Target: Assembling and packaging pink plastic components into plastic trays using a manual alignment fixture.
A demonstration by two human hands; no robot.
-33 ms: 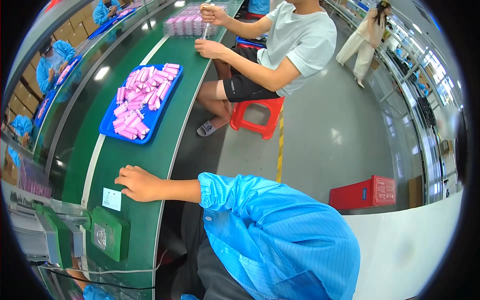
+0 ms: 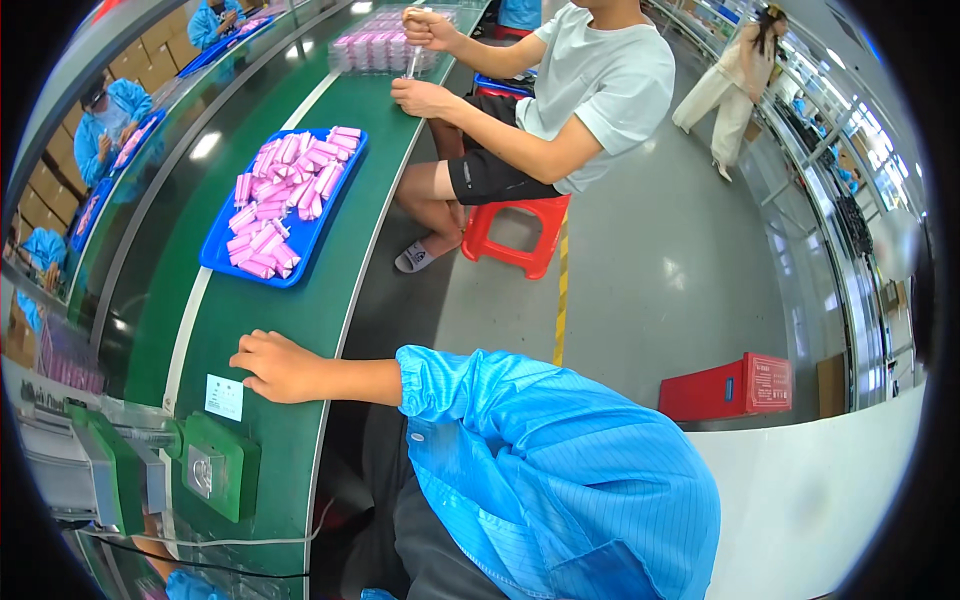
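My right hand (image 2: pixel 272 366) rests on the green bench top (image 2: pixel 275 315), its fingers loosely spread and nothing in it. Its thumb lies near a small white printed card (image 2: pixel 224 397). Below the card is a green block fixture (image 2: pixel 222 470) with a clear piece set in it. At the lower left, part of my left forearm and its blue sleeve (image 2: pixel 192 585) show; the fixture and cables hide that hand. Beyond my right hand, a blue tray (image 2: pixel 318 240) holds a heap of pink-and-white wrapped pieces (image 2: pixel 268 205).
A co-worker in a pale shirt (image 2: pixel 620 90) sits on a red stool (image 2: pixel 515 235), gripping a thin tool at the bench edge. Clear trays of pink pieces (image 2: pixel 385 45) stand beside them. A red box (image 2: pixel 725 387) is on the floor. Cables (image 2: pixel 250 542) cross the bench's near end.
A person walking at the far right has shifted an arm slightly. My right hand, the card and the tray of pink pieces stay as they were.
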